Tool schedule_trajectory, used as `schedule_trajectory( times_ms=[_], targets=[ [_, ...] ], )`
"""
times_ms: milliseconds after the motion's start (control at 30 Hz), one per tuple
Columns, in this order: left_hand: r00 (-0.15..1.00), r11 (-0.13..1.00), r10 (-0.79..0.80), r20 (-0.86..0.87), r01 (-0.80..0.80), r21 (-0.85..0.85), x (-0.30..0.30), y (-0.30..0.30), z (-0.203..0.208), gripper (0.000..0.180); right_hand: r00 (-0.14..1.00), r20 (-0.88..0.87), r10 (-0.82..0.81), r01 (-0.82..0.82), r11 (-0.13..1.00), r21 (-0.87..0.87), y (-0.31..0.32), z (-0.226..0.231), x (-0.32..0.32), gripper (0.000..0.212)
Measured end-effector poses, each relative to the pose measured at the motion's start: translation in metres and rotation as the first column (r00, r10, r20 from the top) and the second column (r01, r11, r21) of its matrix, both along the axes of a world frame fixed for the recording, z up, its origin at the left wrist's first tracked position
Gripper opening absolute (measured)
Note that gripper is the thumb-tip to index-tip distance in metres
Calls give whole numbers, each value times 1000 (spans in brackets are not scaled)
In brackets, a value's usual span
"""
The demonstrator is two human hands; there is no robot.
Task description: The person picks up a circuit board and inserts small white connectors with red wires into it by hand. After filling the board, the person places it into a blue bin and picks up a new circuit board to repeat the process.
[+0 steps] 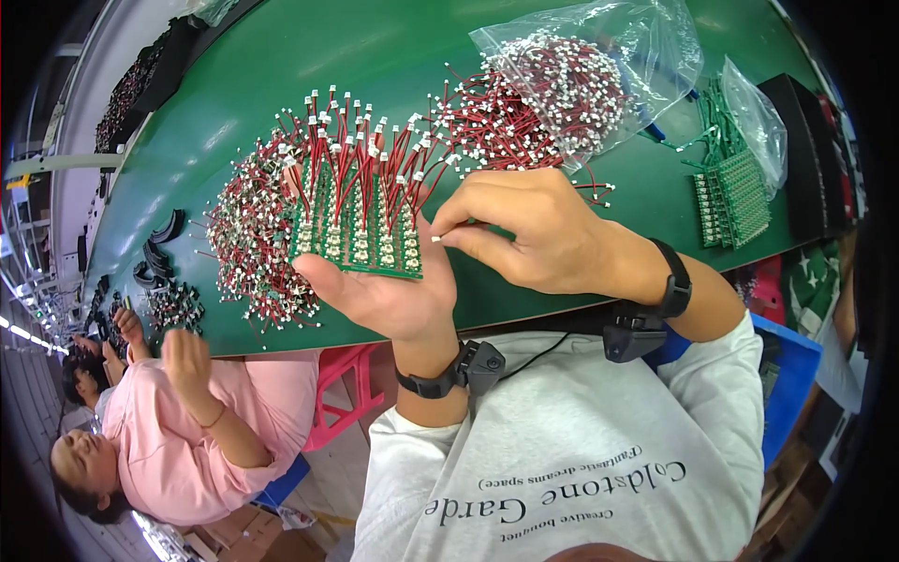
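Head view: a green circuit board panel (361, 248) lies across the person's left hand (403, 304), above the green table (375, 56). That hand supports the panel from below, its thumb at the near edge. Red wires (351, 178) with white tips stand up from the panel, most densely over its far part, while the rows along its near edge show small white fittings without upright wires.

Just beside the panel's right edge, and apart from it, the right hand (529, 229) pinches a small white connector (436, 239) between thumb and forefinger; whether a wire trails from it is hidden by the fingers.

Left of the panel lies a loose heap of red leads (248, 234); beyond it and to the right, a second heap (496, 117) sits partly under a clear plastic bag (660, 51). Well to the panel's right is a stack of green boards (735, 201).

The step in hand looks like fitting leads to the panel one by one. The next move probably calls for turning the pinched piece to match a free fitting and pressing it home, with the panel held steady and the standing wires left unbent.
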State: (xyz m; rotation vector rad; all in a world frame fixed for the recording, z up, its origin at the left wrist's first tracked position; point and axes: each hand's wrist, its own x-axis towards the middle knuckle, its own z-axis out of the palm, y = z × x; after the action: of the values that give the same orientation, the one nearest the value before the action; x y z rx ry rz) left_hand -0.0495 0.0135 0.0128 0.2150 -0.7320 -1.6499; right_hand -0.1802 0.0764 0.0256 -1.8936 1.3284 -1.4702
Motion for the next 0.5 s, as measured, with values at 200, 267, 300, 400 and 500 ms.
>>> schedule_trajectory(
  times_ms=[200, 267, 300, 400, 500],
  targets=[
    [996, 996, 51, 73, -46, -75, -4, 5, 3, 76, 998, -57, -24, 23, 1000, -18, -1, -1, 6, 15],
    [986, 994, 97, 132, -89, -67, -7, 6, 3, 84, 995, -95, -34, 26, 995, -93, -3, -5, 6, 14],
    [987, 995, 90, 136, -82, -62, -7, 7, 3, 86, 995, -94, -38, 29, 995, -93, -3, -5, 6, 14],
    [980, 995, 85, 178, -73, -72, -7, 8, 3, 91, 991, -129, -39, 31, 997, -64, -1, -5, 6, 13],
    [966, 990, 122, 228, -102, -97, -6, 9, 1, 95, 989, -144, -25, 18, 999, -48, 0, -6, 7, 12]
  ],
)
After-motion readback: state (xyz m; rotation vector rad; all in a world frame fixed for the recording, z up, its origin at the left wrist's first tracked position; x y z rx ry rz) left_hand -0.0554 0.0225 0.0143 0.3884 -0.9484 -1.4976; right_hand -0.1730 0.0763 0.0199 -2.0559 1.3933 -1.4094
